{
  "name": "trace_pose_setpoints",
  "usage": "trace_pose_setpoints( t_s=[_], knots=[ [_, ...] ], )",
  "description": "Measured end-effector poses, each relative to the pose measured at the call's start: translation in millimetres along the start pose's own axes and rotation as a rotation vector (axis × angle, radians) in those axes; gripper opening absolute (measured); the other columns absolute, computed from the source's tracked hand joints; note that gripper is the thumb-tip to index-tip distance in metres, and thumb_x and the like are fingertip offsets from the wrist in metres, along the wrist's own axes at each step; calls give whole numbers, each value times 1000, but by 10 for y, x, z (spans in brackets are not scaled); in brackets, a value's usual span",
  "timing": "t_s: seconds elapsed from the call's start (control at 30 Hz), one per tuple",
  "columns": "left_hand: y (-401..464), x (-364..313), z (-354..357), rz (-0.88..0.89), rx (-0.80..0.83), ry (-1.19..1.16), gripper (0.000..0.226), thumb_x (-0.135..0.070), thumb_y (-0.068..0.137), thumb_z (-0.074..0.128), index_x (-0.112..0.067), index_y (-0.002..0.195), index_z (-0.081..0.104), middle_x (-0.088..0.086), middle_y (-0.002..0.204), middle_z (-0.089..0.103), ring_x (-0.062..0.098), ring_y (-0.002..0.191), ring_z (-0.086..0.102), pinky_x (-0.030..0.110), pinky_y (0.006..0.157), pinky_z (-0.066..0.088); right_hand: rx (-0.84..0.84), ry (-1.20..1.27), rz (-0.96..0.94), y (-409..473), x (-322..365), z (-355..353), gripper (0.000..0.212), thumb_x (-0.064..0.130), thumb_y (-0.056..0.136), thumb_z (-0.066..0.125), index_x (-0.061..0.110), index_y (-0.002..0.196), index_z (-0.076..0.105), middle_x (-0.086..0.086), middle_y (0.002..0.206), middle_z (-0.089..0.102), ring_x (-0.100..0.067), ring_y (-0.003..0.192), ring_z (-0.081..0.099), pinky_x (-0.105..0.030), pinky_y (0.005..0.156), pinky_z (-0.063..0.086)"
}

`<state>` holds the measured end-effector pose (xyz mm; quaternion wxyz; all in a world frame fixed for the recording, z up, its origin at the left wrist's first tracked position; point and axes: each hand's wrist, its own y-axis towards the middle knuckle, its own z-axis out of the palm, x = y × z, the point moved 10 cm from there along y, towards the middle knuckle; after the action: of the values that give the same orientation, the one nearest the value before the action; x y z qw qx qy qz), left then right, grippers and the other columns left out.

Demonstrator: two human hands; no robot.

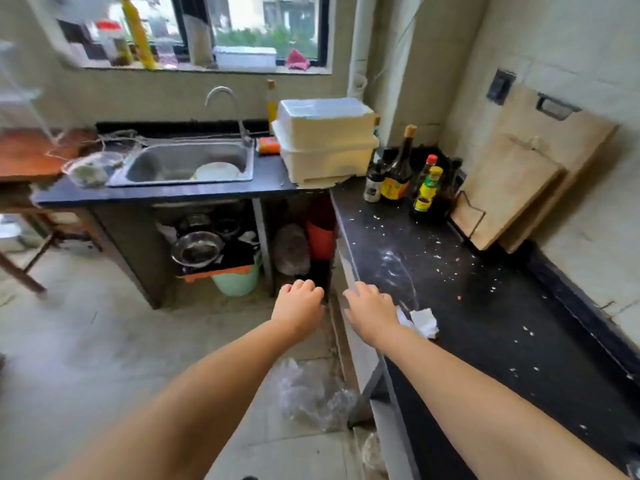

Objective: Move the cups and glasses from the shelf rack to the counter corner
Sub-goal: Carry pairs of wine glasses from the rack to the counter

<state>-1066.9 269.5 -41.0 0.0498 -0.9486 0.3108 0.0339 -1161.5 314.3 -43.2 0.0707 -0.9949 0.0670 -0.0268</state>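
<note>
My left hand point(300, 306) and my right hand point(371, 310) reach forward side by side, palms down, fingers loosely curled, holding nothing. The left hand hovers over the floor in front of the open space under the counter. The right hand is above the front edge of the dark counter point(467, 289). The counter corner holds several sauce bottles point(398, 168). No cups, glasses or shelf rack show clearly; a blurred frame point(14, 95) stands at the far left.
A white covered dish box point(325, 140) sits between the steel sink point(187, 162) and the corner. Two wooden cutting boards point(519, 188) lean on the right wall. Crumpled paper point(420, 322) and crumbs lie on the counter. Pots, a green bucket point(239, 278) and a wooden table point(27, 157) stand at the left.
</note>
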Motion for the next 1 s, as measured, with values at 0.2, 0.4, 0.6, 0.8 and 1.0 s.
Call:
trace_pose_setpoints(
  t_s=[0.2,0.4,0.6,0.8,1.0],
  knots=[
    [-826,1471,-17,-259,-16,-16,31,-30,96,41,-13,117,55,8,126,54,28,121,46,38,99,35,44,-58,-224,372,1568,168,41,26,97,43,17,138,41,-7,145,38,-27,135,35,-43,103,36],
    [-1567,2778,-27,-409,-16,-28,33,-31,96,43,-13,120,55,8,126,54,27,121,47,38,100,37,58,-94,-372,584,3080,358,34,19,95,42,15,128,48,-8,139,43,-27,132,37,-41,100,37],
    [-2308,4240,-203,-559,-49,-51,33,-32,97,42,-14,121,55,8,126,54,27,122,47,39,102,39,70,-90,-484,710,4654,392,31,19,95,41,12,125,50,-10,135,45,-30,129,38,-43,100,36],
    [-2788,5305,-377,-695,-54,-85,32,-29,97,40,-15,121,55,8,126,54,26,120,48,38,100,38,76,-88,-581,886,5801,315,31,14,94,43,10,124,49,-11,132,47,-31,126,41,-44,97,39],
    [-2838,6120,-539,-766,-92,-118,32,-29,98,40,-15,121,55,8,128,54,26,122,47,39,102,38,55,-78,-669,1342,6706,152,31,15,95,44,10,125,50,-12,132,48,-32,125,42,-45,96,40]
  ],
)
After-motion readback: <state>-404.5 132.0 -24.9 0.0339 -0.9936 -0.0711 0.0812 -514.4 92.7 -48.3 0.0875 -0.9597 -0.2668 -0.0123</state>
